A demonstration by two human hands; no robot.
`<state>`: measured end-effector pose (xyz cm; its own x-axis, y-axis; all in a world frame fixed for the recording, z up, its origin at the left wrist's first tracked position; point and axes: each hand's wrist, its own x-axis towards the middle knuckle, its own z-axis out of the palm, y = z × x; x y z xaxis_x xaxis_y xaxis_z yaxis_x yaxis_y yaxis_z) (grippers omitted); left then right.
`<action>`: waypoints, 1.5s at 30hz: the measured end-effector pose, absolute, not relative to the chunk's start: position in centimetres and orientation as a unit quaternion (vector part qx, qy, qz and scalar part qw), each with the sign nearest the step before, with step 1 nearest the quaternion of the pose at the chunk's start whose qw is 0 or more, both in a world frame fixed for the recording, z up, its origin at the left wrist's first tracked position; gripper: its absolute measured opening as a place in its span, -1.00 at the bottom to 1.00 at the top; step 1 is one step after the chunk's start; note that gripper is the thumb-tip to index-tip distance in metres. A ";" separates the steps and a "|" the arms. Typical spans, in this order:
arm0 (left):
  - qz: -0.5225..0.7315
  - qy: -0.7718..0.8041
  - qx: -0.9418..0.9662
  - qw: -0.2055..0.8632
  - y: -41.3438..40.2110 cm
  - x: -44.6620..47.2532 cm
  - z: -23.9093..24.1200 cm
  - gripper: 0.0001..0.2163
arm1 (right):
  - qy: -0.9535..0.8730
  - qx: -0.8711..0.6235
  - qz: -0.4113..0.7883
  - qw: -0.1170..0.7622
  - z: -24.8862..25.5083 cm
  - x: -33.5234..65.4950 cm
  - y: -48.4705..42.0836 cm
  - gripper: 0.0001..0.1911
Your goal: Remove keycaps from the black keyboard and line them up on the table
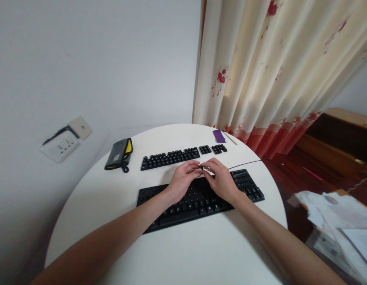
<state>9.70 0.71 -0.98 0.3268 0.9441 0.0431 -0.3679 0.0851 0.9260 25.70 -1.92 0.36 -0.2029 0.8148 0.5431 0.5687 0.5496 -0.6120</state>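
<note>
My left hand (185, 178) and my right hand (220, 180) meet above the far edge of a black keyboard (183, 215). Between their fingertips is a small black keycap (201, 168), pinched from both sides. A thin pale glint shows by the right fingers; what it is I cannot make out. Parts of the keyboard's upper left show bare switches, while its lower rows and number pad carry keys. Behind the hands, loose black keycaps (168, 159) lie lined up in rows, with smaller groups (205, 149) to their right.
On the round white table (171, 257) are a grey and yellow pouch (119, 153), a purple cloth (219, 136) and a thin pale stick (231, 138). The keyboard's cable (245, 164) runs off right. A curtain (245, 79) hangs behind; papers (334, 221) lie at right.
</note>
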 end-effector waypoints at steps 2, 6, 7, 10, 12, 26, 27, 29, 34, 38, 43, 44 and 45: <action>0.493 0.317 0.465 0.664 0.6 9.7 -0.7 -0.71 | -0.766 -0.466 0.121 0.426 0.6 26.4 -1.5 -0.79; 0.503 0.333 0.446 0.661 0.6 9.5 -0.4 -0.75 | -0.764 -0.546 0.059 0.339 1.4 30.2 1.2 -0.85; 0.504 0.337 0.441 0.661 0.6 9.5 -0.4 -0.76 | -0.754 -0.577 0.045 0.309 1.4 31.5 2.1 -0.84; 0.501 0.344 0.442 0.660 0.7 9.4 -0.4 -0.78 | -0.720 -0.661 0.047 0.207 1.3 35.1 4.7 -0.81; 0.497 0.344 0.448 0.658 0.8 9.4 -0.5 -0.78 | -0.709 -0.685 0.057 0.160 1.0 36.6 6.0 -0.82; 0.493 0.339 0.453 0.661 0.8 9.5 -0.4 -0.79 | -0.696 -0.705 0.028 0.137 -1.1 38.0 8.1 -0.77; 0.493 0.338 0.454 0.661 0.8 9.4 -0.4 -0.79 | -0.693 -0.707 0.025 0.139 -1.2 38.1 8.0 -0.76; 0.491 0.336 0.458 0.660 0.8 9.4 -0.5 -0.78 | -0.686 -0.714 0.024 0.137 -1.4 38.1 8.0 -0.77; 0.490 0.337 0.458 0.661 0.9 9.4 -0.5 -0.77 | -0.672 -0.729 0.027 0.129 -1.5 38.0 8.4 -0.82; 0.489 0.337 0.459 0.661 0.8 9.4 -0.3 -0.79 | -0.665 -0.735 0.027 0.127 -1.5 37.9 8.7 -0.81; 0.492 0.340 0.457 0.659 0.8 9.5 -0.3 -0.80 | -0.660 -0.740 0.024 0.128 -1.6 37.9 8.9 -0.80; 0.492 0.341 0.457 0.658 0.8 9.5 -0.3 -0.80 | -0.659 -0.741 0.023 0.128 -1.7 37.9 9.0 -0.80; 0.492 0.341 0.458 0.657 0.8 9.5 -0.3 -0.80 | -0.658 -0.742 0.021 0.128 -1.7 37.9 9.0 -0.81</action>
<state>9.53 0.84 -0.28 0.2826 0.9592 0.0021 -0.3350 0.0967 0.9372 37.91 9.04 -1.71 0.1330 0.9816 0.1369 0.9706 -0.1010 -0.2183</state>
